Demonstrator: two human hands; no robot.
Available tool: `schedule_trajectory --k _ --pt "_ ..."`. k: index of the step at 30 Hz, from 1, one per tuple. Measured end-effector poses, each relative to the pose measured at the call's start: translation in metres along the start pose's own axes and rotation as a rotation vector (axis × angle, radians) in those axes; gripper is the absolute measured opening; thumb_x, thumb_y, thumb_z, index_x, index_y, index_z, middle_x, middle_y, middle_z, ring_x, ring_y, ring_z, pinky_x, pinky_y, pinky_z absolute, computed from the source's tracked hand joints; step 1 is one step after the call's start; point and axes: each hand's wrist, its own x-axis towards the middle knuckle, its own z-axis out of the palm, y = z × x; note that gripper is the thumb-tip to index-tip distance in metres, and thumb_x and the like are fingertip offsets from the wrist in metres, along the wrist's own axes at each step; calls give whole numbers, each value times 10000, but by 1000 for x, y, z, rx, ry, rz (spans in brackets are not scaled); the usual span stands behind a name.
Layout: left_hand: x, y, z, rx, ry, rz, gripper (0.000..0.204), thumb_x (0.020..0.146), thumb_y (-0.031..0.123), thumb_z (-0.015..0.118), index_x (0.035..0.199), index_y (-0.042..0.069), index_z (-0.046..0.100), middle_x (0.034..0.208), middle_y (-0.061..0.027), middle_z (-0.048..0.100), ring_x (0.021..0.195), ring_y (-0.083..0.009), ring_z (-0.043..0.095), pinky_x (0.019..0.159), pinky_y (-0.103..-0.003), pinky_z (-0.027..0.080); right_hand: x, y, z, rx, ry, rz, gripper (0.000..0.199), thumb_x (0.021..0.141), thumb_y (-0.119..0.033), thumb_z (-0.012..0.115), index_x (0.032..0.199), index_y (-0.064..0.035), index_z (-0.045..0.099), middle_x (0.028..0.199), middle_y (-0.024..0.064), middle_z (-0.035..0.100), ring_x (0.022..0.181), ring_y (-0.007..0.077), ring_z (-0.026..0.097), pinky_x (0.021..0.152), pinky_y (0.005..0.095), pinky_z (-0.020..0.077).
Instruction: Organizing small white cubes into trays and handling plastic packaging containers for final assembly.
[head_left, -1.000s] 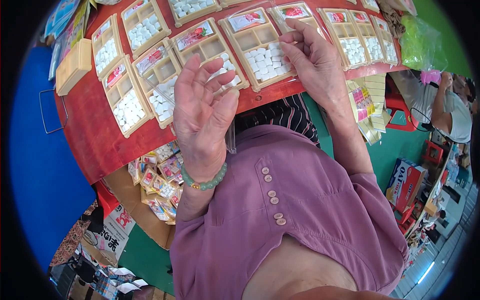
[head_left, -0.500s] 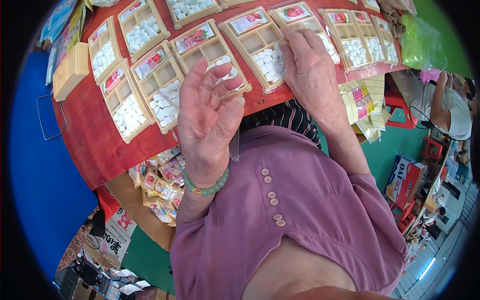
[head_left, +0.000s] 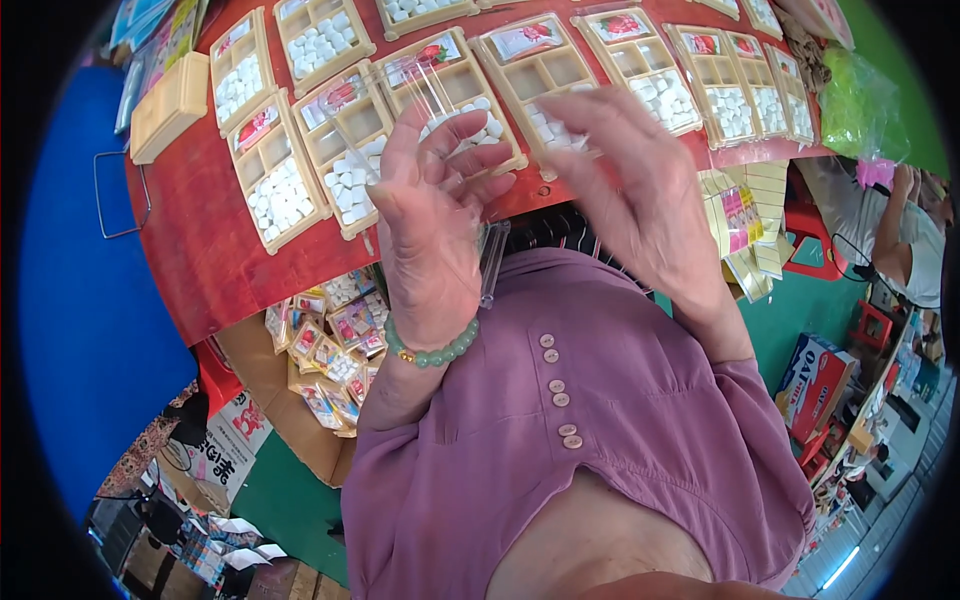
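My left hand (head_left: 435, 240), with a green bead bracelet (head_left: 435, 357) at its wrist, is raised palm up over the table's near edge. Its fingers curl around clear plastic covers (head_left: 492, 265), whose edges show above and below the hand; how many is unclear. My right hand (head_left: 640, 190) hovers to its right, smeared by motion, over the near end of a cream compartment tray (head_left: 545, 75). That tray carries a strawberry-printed packet (head_left: 525, 38) and small white pieces (head_left: 550, 130). Another filled tray (head_left: 645, 70) lies just beyond the right hand.
More filled trays (head_left: 275, 170) stand in rows on the red table (head_left: 190, 260). At the left are a stack of cream trays (head_left: 170, 105) and a wire handle (head_left: 122, 195). Below the table edge, a cardboard box (head_left: 270, 380) holds packed sets (head_left: 335, 345). A green plastic bag (head_left: 850, 100) lies at right.
My right hand has come off the tray at its right and moved back and left toward my left hand. The left hand has tilted, and the whole view has shifted slightly.
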Motion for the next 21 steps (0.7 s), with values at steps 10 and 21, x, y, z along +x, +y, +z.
schedule_trajectory --k 10,21 --pt "-5 17 20 101 194 -30 748 987 588 357 1472 25 271 1379 -159 463 1192 -240 518 1000 -367 432 -6 -21 19 638 -395 -56 561 815 -174 772 1292 -13 523 1009 109 644 869 198 653 775 314 527" --pt "3 19 -17 420 146 238 594 948 161 614 1441 -5 328 1364 -121 430 1180 -191 471 925 -340 466 20 7 25 567 -265 201 514 929 -6 584 1403 33 390 979 50 605 833 62 589 696 195 486"
